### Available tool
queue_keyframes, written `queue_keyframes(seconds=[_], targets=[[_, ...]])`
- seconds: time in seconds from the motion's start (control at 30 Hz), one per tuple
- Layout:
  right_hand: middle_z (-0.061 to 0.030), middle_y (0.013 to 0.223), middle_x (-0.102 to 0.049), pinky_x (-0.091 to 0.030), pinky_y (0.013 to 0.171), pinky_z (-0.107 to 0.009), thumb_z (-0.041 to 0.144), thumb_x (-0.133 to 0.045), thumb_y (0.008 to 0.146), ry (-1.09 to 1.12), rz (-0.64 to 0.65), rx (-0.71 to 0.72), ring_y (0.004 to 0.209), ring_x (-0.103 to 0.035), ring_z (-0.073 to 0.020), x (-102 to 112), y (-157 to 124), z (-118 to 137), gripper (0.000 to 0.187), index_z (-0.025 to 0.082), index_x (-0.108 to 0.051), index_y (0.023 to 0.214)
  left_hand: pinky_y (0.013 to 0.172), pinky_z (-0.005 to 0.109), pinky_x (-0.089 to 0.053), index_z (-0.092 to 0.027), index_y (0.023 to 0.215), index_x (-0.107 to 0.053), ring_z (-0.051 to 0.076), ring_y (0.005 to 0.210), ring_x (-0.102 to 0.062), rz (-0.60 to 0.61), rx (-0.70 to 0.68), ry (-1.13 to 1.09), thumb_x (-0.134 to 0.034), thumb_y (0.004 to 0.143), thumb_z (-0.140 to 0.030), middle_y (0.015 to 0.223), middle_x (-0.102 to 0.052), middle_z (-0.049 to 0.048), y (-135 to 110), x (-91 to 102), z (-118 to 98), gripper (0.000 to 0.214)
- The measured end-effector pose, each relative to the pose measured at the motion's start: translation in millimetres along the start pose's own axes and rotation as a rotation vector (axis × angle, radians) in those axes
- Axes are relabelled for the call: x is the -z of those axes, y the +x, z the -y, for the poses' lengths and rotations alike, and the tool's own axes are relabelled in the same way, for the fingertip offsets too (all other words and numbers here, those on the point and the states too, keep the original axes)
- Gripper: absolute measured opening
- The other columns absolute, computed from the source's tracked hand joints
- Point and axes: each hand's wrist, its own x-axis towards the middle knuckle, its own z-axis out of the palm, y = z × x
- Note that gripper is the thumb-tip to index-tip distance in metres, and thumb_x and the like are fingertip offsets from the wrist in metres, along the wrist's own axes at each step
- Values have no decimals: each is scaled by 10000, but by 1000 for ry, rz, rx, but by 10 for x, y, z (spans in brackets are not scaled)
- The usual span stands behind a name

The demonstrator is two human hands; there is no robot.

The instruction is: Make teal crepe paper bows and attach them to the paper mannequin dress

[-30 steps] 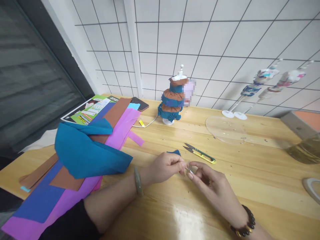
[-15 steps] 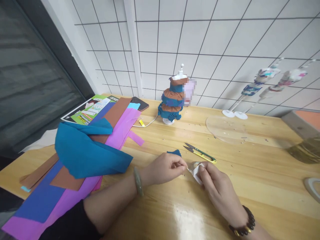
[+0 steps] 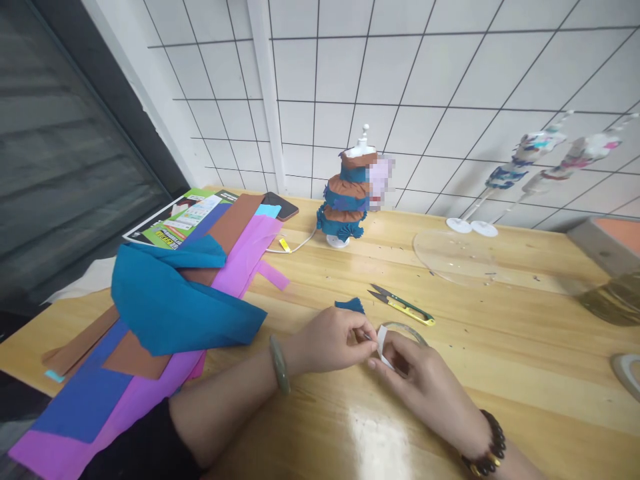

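My left hand [image 3: 333,340] rests on the wooden table [image 3: 500,373] with thumb and forefinger pinched on something thin that I cannot make out. My right hand [image 3: 423,383] sits just to its right, fingertips almost touching the left ones, and pinches a small white strip [image 3: 383,343] that curls upward. A clear ring [image 3: 407,328], like a tape roll, lies right behind the right fingers. A little further back lie yellow-handled thread snips [image 3: 404,306] and a small teal scrap [image 3: 350,305].
Teal [image 3: 175,303], purple, blue and brown paper sheets are piled at the left, with a phone [image 3: 281,207] behind them. A small mannequin in a teal and brown paper dress [image 3: 349,200] stands at the back. A clear round plate [image 3: 453,257], two leaning figures [image 3: 530,163] and a box [image 3: 607,247] are to the right.
The right hand has turned and slid a little nearer me, and the white strip now stands out between the two hands. The left hand has barely moved.
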Motion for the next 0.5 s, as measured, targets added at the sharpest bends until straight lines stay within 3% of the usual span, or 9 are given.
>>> queue_keyframes(seconds=[0.2,0.37,0.5], targets=[[22,575,-469,-360,506,-243,359,-420,879,103,36,-2,533,-448,-127,12,-1,-12,250,210,-485,690,726,208,-409,-164,797,-605,119,775,-589,43,-104,134,-482,787,-158,801,-660,2,9,33,-10,124],[22,629,-454,-358,524,-239,371,-429,876,205,39,-16,573,-441,-129,42,0,-23,185,210,-500,822,731,211,-410,-165,844,-603,119,792,-586,70,-124,128,-473,822,-194,839,-659,10,11,62,-8,135],[11,643,-467,-370,584,-251,367,-360,907,253,51,-27,608,-455,-133,56,4,-8,274,205,-478,719,749,223,-410,-166,869,-597,128,823,-581,86,-148,125,-476,825,-198,884,-657,18,6,38,9,133]])
